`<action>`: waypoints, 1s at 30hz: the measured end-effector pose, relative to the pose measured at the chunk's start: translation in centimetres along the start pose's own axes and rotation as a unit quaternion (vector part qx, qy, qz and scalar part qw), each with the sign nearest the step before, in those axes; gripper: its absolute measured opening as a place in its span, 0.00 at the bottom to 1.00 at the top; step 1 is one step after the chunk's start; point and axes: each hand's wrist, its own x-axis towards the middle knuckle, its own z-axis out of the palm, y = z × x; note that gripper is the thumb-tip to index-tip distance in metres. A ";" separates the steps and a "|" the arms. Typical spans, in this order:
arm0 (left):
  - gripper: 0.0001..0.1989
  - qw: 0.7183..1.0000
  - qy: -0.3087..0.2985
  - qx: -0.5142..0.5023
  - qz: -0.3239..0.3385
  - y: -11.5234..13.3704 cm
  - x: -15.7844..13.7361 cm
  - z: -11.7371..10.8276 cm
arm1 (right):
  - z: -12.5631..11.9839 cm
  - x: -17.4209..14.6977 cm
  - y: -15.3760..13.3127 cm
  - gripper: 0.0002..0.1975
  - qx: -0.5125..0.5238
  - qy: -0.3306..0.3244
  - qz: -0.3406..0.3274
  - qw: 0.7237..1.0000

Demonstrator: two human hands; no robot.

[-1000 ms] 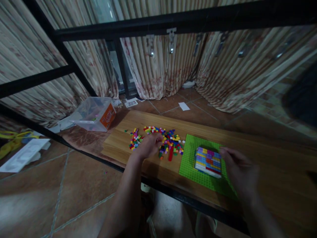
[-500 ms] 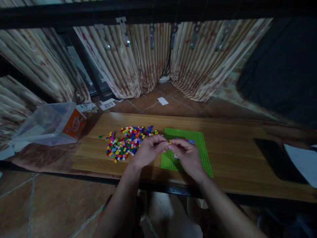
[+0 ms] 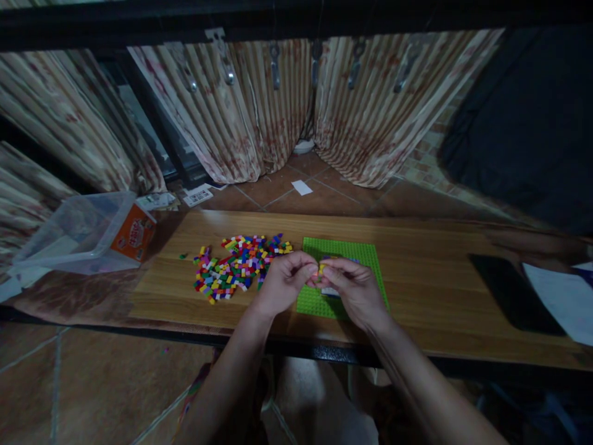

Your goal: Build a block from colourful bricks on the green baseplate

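My left hand (image 3: 288, 281) and my right hand (image 3: 356, 289) meet fingertip to fingertip above the baseplate's left part. A small yellow toy brick (image 3: 321, 269) shows in the pinch of my right thumb and forefinger. The fingers of my left hand are pinched right against it; whatever they grip is mostly hidden, with only a reddish tint showing. Below the hands lies a green studded baseplate (image 3: 370, 256). Some white and purple bricks sit on it, largely covered by my right hand. Left of my hands spreads a heap of loose coloured bricks (image 3: 231, 269).
A clear plastic tub (image 3: 78, 232) with an orange label stands left of the wooden table (image 3: 430, 278). One green brick (image 3: 183, 256) lies apart from the heap. A black flat object (image 3: 514, 293) and white papers (image 3: 556, 300) occupy the table's right end.
My hands have turned slightly at the fingertips, and more of the yellow brick shows. The whole view has shifted a little; the heap and baseplate look unchanged.
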 end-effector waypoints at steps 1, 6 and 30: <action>0.14 1.000 -0.007 -0.009 -0.007 -0.1 0.1 -0.1 | -0.1 0.0 0.0 0.10 0.003 0.004 -0.002 1.000; 0.09 0.992 -0.009 0.129 -0.004 -0.8 0.3 -1.7 | -2.3 0.8 -0.8 0.14 -0.087 0.031 -0.051 0.994; 0.06 0.858 -0.043 0.511 -0.017 -1.4 -0.2 -4.3 | -7.3 0.9 -1.8 0.08 -0.546 0.042 -0.162 0.821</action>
